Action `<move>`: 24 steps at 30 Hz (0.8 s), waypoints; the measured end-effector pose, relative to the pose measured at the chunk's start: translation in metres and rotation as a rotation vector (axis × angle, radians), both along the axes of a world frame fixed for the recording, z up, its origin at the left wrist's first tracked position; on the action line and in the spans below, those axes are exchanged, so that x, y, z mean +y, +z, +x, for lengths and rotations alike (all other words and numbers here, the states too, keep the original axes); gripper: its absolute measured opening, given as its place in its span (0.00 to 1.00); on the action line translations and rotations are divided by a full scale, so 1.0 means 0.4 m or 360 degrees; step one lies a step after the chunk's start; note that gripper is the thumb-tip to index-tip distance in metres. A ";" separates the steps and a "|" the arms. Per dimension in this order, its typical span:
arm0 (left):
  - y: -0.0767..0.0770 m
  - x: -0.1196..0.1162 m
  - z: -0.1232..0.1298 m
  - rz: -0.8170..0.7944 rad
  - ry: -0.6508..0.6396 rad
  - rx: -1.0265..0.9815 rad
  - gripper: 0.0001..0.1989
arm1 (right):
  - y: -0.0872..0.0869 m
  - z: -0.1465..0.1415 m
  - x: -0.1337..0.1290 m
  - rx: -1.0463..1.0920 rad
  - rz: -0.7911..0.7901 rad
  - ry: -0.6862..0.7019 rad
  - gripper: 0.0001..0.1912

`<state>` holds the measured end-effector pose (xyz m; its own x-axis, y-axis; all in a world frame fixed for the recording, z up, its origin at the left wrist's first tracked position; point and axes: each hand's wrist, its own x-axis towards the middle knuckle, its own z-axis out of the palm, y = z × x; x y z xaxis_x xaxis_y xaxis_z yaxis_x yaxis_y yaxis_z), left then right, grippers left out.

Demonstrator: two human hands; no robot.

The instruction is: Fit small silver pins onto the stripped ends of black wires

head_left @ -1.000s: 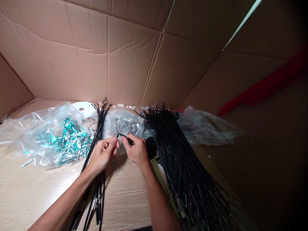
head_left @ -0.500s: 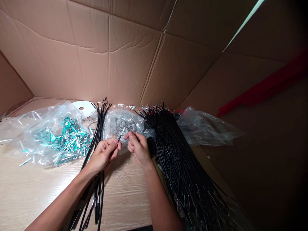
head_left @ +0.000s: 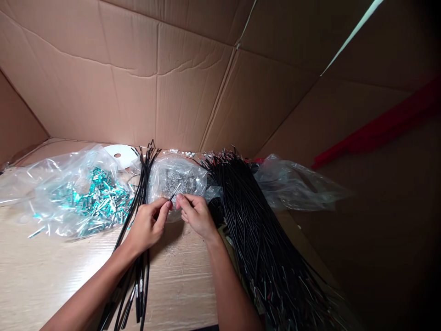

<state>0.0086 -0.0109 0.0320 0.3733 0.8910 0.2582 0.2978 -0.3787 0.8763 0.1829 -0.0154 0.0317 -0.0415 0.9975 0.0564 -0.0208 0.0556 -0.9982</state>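
Before a clear bag (head_left: pixel 155 177) of silvery scraps (head_left: pixel 186 183), left grip (head_left: pixel 147 226) pinches black wire (head_left: pixel 173 195); right grip (head_left: pixel 200 218) unclear

White holed disc (head_left: pixel 127 157) near cardboard wall (head_left: pixel 131 105); red strip (head_left: pixel 382 123) slanting, far right.

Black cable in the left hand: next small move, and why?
Probably bring the right hand to the pale tip of the black cable: the left hand pinches the cable below that tip, which sticks out uncovered, and the right fingertips are close by.
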 end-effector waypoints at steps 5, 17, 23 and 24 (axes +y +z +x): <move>-0.014 -0.001 0.005 0.0334 0.0148 0.0253 0.14 | -0.004 0.003 0.001 -0.0192 0.0075 0.0005 0.24; -0.055 -0.001 0.007 0.0785 0.0303 0.0567 0.14 | 0.001 0.008 -0.004 -0.0346 0.0114 0.0042 0.24; 0.023 -0.007 0.005 -0.0579 -0.0240 -0.0556 0.19 | 0.006 0.011 -0.011 -0.0010 -0.0025 0.0159 0.22; 0.027 -0.006 0.002 -0.0816 -0.0346 -0.0784 0.18 | 0.008 0.011 -0.012 0.0046 -0.0037 0.0187 0.22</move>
<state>0.0093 -0.0132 0.0429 0.5037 0.8638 0.0127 -0.2103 0.1084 0.9716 0.1872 -0.0201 0.0347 -0.1566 0.9870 0.0364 -0.0547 0.0281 -0.9981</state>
